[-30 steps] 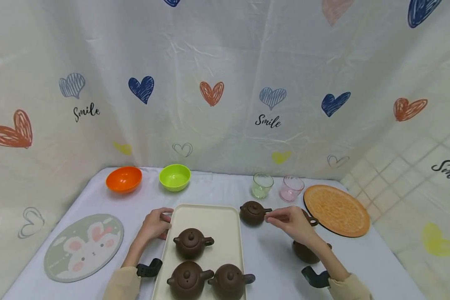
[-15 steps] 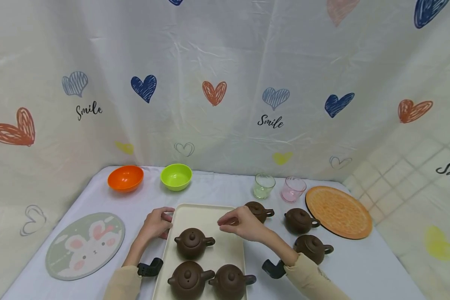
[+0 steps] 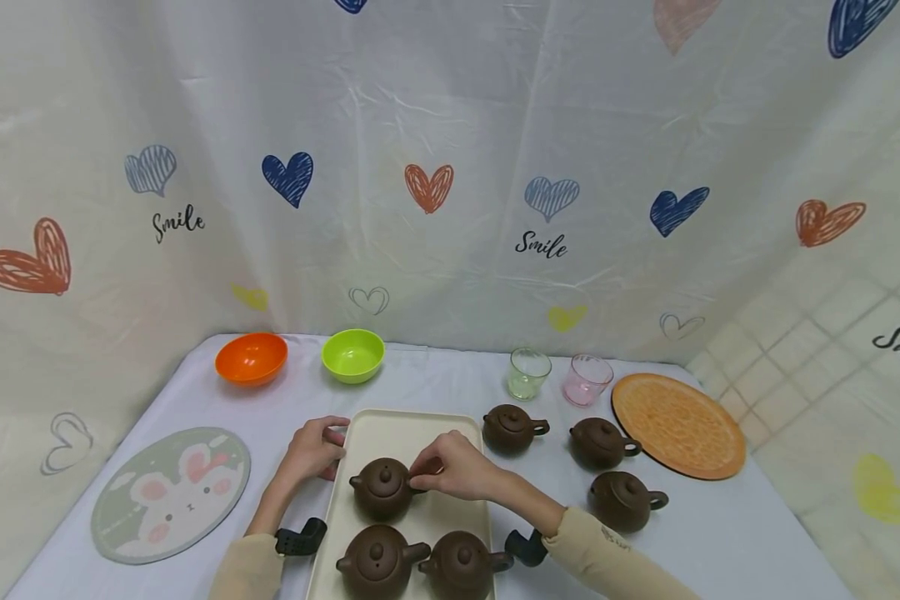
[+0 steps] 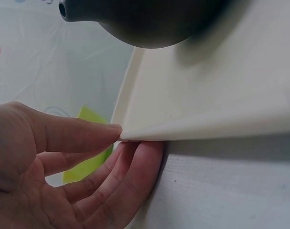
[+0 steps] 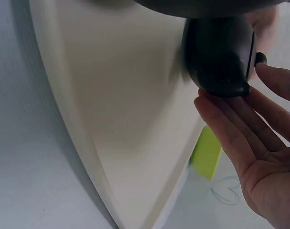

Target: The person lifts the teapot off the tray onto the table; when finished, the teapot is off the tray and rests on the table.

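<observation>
- resting on the cream tray [image 3: 450,433], a smooth rounded-corner rectangle with a low raised rim, is the far teapot [image 3: 381,488]: matte brown clay, squat and round, with a knobbed lid.
- two more teapots [image 3: 420,565] of the same make stand at the tray's near end; three others [image 3: 579,460] stand on the white cloth to its right.
- the right hand [image 3: 450,468] reaches across the tray, palm down, fingertips [image 5: 216,110] touching the far teapot's handle side; whether they grip it, i cannot tell.
- the left hand [image 3: 312,450] pinches the tray's far left corner, thumb [image 4: 78,134] on top of the rim, fingers curled beneath.
- the far teapot's long axis runs left to right, spout left, handle right.
</observation>
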Demonstrator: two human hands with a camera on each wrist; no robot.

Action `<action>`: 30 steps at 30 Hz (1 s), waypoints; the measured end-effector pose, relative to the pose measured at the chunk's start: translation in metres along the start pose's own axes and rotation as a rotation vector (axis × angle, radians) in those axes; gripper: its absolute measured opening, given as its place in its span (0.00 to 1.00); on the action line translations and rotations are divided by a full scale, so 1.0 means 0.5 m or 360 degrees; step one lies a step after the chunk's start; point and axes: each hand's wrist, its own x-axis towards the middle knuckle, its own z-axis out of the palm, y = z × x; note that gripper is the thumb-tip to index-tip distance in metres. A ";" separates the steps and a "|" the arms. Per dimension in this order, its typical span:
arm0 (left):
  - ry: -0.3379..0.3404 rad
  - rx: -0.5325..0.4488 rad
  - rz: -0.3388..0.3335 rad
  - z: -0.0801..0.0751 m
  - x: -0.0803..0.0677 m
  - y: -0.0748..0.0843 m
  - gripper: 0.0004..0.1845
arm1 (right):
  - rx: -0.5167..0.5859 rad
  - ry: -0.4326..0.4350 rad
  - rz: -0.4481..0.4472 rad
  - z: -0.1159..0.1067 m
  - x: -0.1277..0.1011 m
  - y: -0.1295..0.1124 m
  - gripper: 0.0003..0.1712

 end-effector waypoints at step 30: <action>-0.0006 -0.0005 -0.0025 -0.001 0.003 -0.002 0.27 | -0.0076 0.0081 0.0047 0.004 0.000 0.007 0.04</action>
